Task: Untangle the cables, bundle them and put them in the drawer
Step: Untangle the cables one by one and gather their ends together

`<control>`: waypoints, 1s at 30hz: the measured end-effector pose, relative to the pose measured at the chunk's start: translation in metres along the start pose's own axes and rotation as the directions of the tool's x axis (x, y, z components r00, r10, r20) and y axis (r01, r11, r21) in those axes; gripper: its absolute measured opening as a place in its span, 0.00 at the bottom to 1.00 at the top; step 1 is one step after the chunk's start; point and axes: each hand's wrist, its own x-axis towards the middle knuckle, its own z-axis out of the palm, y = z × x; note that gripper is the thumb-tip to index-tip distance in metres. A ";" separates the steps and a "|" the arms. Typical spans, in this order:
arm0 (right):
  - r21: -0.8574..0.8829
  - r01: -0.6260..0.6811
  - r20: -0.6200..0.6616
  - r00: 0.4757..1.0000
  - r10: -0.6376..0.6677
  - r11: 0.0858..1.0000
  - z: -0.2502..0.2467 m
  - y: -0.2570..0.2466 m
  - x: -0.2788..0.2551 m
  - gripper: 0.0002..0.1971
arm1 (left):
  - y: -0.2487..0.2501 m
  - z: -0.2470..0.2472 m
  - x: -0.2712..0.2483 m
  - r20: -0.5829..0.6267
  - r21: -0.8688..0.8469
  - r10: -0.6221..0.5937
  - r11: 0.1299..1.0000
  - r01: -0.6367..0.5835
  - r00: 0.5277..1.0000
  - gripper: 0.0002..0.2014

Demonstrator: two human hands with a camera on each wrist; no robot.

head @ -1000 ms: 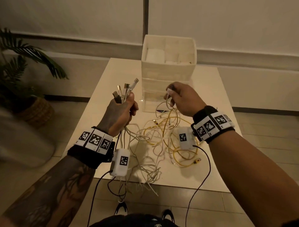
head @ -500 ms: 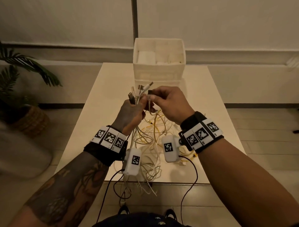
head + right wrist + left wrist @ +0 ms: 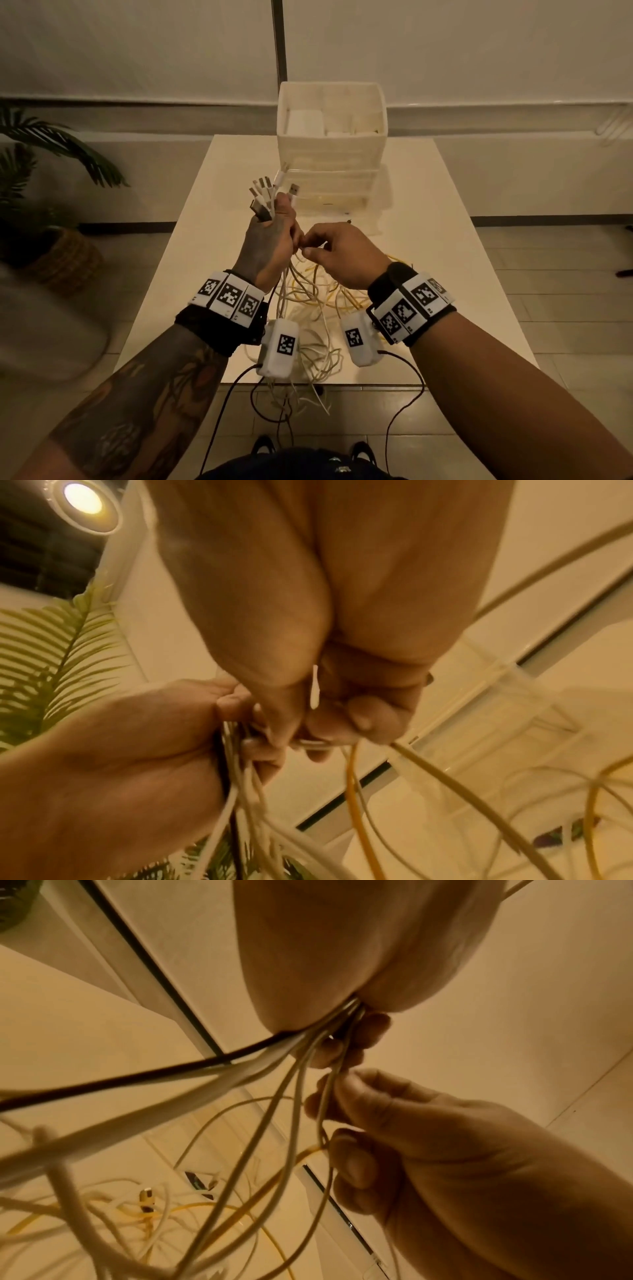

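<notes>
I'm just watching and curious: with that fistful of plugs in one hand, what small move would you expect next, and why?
Probably the right hand draws the strand it pinches down and clear of the tangle. The left hand already grips the plug ends upright, while white and yellow cables are looped together on the table.

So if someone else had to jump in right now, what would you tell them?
Left hand grips a bunch of cables just below their plugs, held up.
Right hand pinches one thin cable beside the left fist.
The rest of the cables, white and yellow, hang in a tangle onto the table.
The white drawer unit stands at the table's far end.
Done: the plug ends are gathered.
Left: untangle, bundle, put in a drawer.
</notes>
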 end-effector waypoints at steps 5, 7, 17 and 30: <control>-0.113 -0.027 -0.004 1.000 0.027 0.993 0.001 -0.002 -0.001 0.05 | 0.002 0.002 0.000 0.018 -0.137 -0.047 0.989 0.050 0.999 0.24; -0.109 -0.007 -0.053 0.999 0.001 0.994 0.002 -0.005 -0.001 0.06 | -0.001 0.000 -0.001 0.032 -0.084 -0.012 0.996 0.014 0.999 0.24; -0.083 -0.115 -0.116 0.988 0.105 0.990 0.013 0.018 -0.007 0.13 | 0.018 -0.006 0.005 -0.104 -0.338 -0.141 0.936 0.099 0.984 0.22; 0.021 -0.037 -0.088 0.995 0.039 0.999 -0.016 0.008 0.001 0.14 | 0.008 0.003 -0.015 0.079 0.342 0.007 0.939 -0.034 0.997 0.08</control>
